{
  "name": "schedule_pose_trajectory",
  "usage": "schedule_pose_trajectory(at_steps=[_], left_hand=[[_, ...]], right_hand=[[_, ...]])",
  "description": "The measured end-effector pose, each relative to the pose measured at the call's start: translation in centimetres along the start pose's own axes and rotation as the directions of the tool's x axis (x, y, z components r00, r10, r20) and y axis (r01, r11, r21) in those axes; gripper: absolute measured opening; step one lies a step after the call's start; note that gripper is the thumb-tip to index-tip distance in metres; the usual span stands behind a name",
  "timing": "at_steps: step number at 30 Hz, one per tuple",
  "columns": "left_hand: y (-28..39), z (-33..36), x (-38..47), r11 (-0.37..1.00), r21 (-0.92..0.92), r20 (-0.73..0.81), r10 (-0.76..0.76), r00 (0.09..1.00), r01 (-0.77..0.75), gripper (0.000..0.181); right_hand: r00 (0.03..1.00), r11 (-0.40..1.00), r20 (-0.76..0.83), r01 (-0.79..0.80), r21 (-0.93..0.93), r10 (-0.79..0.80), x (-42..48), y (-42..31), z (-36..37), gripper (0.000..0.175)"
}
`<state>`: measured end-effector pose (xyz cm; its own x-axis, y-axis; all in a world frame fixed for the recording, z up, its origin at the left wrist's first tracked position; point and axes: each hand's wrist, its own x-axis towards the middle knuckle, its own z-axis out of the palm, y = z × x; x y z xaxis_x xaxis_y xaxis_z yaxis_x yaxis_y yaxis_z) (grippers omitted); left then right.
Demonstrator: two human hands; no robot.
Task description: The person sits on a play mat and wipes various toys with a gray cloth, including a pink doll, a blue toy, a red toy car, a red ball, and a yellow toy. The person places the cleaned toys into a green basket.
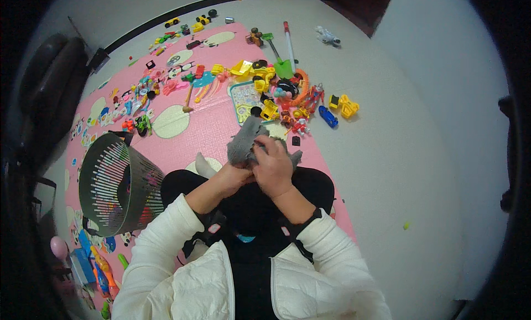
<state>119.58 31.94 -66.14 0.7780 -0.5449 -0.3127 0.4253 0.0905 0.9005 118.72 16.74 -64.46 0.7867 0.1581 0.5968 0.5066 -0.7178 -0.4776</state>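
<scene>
A grey cloth [242,143] is bunched up just above my lap. My left hand [235,178] grips it from below, its fingers mostly hidden by the cloth and my other hand. Over its near side, my right hand [274,166] holds the cloth with bent fingers. Whether a small thing is wrapped inside I cannot tell. Just beyond the cloth lie a yellow toy vehicle [270,110], a small red-and-white figure [301,126] and a black square piece [295,141].
A grey-green slatted basket [143,183] lies tilted at my left, with coloured things inside. Many toys cover the pink play mat [211,131]. A green toy shovel [283,67], a blue toy car [328,116] and a white toy [327,37] lie ahead and right.
</scene>
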Motion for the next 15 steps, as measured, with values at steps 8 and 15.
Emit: schedule_pose_trajectory(at_steps=[8, 15], left_hand=[[0.0, -0.3, -1.5, 0.992, -0.113, 0.015, 0.056, 0.998, -0.054, 0.040], [0.7, -1.2, -1.3, 0.992, -0.068, 0.024, 0.110, 0.994, -0.108, 0.040]], right_hand=[[0.979, 0.980, -0.042, -0.199, -0.018, 0.199, 0.4, 0.1, 1.0, 0.025], [0.989, 0.994, 0.145, 0.050, -0.098, -0.035, -0.9, -0.8, 0.8, 0.037]])
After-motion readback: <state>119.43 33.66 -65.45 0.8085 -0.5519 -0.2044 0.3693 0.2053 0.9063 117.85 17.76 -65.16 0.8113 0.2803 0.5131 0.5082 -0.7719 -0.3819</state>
